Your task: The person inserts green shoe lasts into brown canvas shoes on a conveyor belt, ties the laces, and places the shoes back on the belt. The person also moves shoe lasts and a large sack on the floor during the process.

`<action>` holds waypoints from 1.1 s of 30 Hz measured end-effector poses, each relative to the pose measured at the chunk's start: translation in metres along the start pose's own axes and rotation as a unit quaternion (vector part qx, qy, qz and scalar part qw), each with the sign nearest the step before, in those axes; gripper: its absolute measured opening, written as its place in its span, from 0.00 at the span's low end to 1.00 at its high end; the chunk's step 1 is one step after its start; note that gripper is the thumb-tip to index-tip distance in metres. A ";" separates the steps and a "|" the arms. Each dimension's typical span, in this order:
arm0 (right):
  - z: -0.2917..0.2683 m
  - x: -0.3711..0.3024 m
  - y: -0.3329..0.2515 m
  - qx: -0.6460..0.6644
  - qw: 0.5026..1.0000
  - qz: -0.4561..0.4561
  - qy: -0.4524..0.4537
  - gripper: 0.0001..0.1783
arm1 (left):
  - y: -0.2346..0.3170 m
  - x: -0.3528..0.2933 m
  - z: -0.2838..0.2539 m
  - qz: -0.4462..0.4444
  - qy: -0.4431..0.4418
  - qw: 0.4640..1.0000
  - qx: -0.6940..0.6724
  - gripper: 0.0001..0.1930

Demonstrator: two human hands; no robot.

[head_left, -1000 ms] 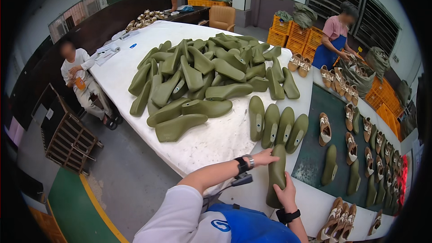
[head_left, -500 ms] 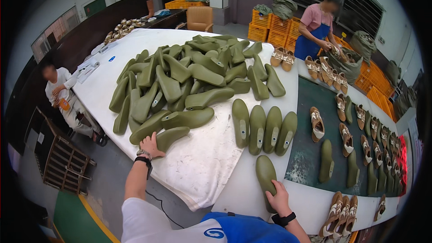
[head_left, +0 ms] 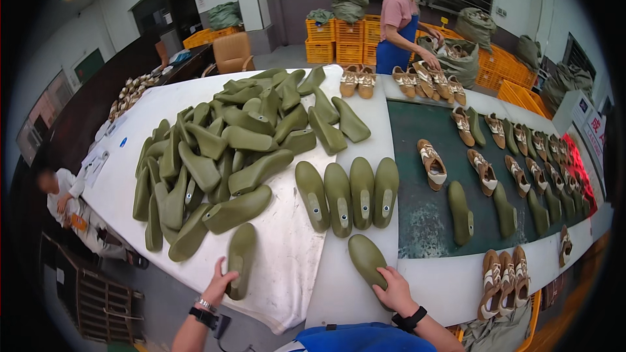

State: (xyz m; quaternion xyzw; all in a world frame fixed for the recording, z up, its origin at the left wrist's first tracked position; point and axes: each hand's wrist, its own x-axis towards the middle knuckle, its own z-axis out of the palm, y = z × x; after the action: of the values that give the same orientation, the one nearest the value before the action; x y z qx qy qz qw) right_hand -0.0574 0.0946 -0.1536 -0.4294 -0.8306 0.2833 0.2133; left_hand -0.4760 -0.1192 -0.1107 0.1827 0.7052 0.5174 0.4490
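My left hand [head_left: 220,285] is closed on the near end of a green shoe last [head_left: 242,257], which points away from me at the front of the white cloth. My right hand [head_left: 396,292] grips another green shoe last [head_left: 365,258] on the bare white tabletop, its toe end angled away to the left. Just beyond it, several matching lasts [head_left: 338,199] stand in a row, side by side. Farther left, a large heap of green lasts [head_left: 218,137] covers much of the cloth [head_left: 274,267].
To the right, a dark green conveyor belt [head_left: 417,221] carries brown-and-white sneakers [head_left: 432,164] and more lasts. Sneakers [head_left: 506,280] also stand at the near right edge. A person in a blue apron [head_left: 399,23] handles shoes at the far side. Another person [head_left: 68,202] sits at left.
My left hand has pulled its last off the heap's near edge toward me and turned it to point away. My right hand keeps hold of its last. The view has swung right.
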 end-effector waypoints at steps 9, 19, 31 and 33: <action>0.000 0.002 -0.002 0.004 1.000 0.017 -0.009 0.28 | 0.121 0.100 0.171 -0.020 -0.245 0.910 -0.334 0.31; 0.003 0.004 -0.005 0.028 0.999 0.033 0.010 0.29 | 0.214 0.349 0.304 0.132 0.070 0.989 -0.010 0.37; 0.012 0.018 0.003 0.020 1.000 0.013 -0.008 0.29 | 0.083 0.224 -0.028 0.097 0.198 0.785 0.580 0.30; 0.013 0.020 0.003 0.021 1.000 0.008 -0.009 0.29 | 0.074 0.219 -0.038 0.130 0.141 0.770 0.608 0.31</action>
State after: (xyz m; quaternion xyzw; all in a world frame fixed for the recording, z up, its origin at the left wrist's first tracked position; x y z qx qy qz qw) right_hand -0.0742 0.1090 -0.1627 -0.4292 -0.8228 0.3064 0.2119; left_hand -0.6390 0.0467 -0.1396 0.4321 0.8977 0.0535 0.0678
